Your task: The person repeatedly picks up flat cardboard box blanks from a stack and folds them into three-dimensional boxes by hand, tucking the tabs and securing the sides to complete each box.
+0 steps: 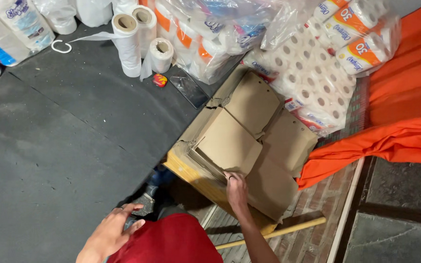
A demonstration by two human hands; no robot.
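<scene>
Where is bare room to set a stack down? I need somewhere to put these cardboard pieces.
The dark mat lies bare between the plastic-bag rolls and the left hand. Crowded: the cardboard pile under the right hand, and the paper-roll packs behind it.

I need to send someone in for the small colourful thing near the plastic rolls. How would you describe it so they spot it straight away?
Start at the dark grey mat and go to its far edge, where white rolls of plastic film stand. Just right of the shortest roll lies a small, rounded red and yellow object. It is the only bright, tiny item there; its neighbours are white.
</scene>
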